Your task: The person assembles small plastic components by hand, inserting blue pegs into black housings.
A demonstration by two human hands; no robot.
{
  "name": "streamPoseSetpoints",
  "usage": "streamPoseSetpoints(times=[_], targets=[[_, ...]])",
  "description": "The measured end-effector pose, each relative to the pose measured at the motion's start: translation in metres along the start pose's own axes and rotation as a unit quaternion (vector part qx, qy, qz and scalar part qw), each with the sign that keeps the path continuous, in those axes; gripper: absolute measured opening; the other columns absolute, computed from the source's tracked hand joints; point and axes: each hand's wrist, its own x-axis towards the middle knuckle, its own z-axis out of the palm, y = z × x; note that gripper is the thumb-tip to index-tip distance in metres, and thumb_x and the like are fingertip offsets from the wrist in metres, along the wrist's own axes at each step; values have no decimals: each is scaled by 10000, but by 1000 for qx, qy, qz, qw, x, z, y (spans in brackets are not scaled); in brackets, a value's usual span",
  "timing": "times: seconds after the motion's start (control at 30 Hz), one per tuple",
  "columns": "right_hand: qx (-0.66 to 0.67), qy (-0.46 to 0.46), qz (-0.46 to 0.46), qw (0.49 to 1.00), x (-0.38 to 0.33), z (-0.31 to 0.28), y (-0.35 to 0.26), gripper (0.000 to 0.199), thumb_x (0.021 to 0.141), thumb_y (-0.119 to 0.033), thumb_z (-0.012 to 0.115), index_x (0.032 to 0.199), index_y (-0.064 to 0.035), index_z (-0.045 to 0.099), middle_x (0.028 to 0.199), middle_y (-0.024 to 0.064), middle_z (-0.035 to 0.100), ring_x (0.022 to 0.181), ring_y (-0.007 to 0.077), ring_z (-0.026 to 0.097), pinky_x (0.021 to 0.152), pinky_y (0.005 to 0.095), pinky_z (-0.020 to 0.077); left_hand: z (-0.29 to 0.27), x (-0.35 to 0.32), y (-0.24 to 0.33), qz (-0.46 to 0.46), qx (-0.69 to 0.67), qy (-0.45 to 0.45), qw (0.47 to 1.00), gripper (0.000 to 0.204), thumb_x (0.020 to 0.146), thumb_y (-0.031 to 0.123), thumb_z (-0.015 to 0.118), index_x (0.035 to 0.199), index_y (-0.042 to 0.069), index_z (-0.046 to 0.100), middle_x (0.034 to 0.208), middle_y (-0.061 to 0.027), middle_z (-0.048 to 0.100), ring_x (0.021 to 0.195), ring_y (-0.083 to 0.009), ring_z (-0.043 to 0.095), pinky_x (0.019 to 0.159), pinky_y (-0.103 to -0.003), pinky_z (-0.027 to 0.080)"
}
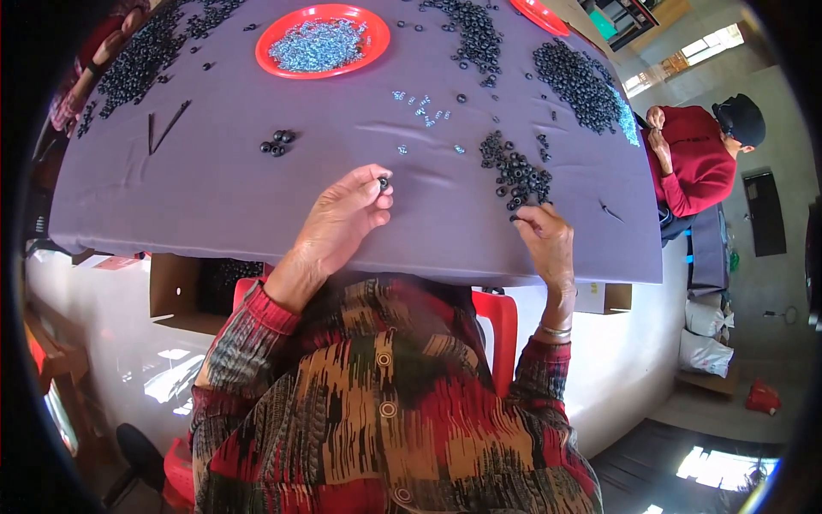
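Observation:
Between the thumb and fingers of my left hand (347, 204) is a small round black piece with a hollow in it (384, 182). My right hand (545, 236) pinches a small dark piece (515, 218) at its fingertips, too small to make out fully. Just beyond my right hand lies a loose pile of round black hollow pieces (522, 178). A small cluster of similar black pieces (276, 144) rests on the cloth to the left of my left hand. Several tiny pale, shiny, spring-like pieces (421, 111) are scattered ahead, between my hands.
The table has a grey-purple cloth (214, 197). On it stands a red plate (267, 64) full of shiny pieces (317, 44). Larger black heaps (578, 86) lie at the far right and far left. Two thin dark sticks (163, 128) lie left. A person in red (698, 158) sits at the right edge.

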Motion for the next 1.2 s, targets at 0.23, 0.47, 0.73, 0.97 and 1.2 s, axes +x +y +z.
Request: streamPoseSetpoints(times=[0.23,0.47,0.73,0.97,1.2], targets=[[-80,37,-108,990,-2,13,-9,113,738,46,618,844,8,614,719,119,556,584,241,544,548,304,451,-1,-2,-5,-8,5,7,1000,156,923,113,559,1061,51,594,933,-25,582,830,-113,554,726,-257,483],[60,34,-51,996,9,27,-29,176,648,82,614,802,0,591,640,80,503,500,163,497,481,282,419,2,1,-5,-15,13,-4,1000,151,925,115,559,1052,41,592,950,-18,596,848,-113,579,734,-265,507],[85,-2,-129,988,32,62,-75,180,663,101,613,804,-10,604,664,34,534,577,107,539,535,231,432,-1,2,-6,-9,0,-5,1000,143,924,110,560,1043,38,593,935,-16,603,836,-109,581,725,-261,505],[382,-79,-116,913,47,87,-101,176,772,135,617,889,3,626,863,27,595,795,83,565,724,221,470,-3,0,-6,-5,19,-7,1000,160,925,113,562,1061,36,595,943,-31,622,837,-112,599,718,-256,510],[397,-87,-114,907,45,93,-105,183,765,124,641,901,3,625,875,30,582,792,92,560,715,225,468,0,-1,-8,23,1,-17,1000,178,914,116,582,1063,19,593,958,-42,620,862,-124,615,736,-254,528]])
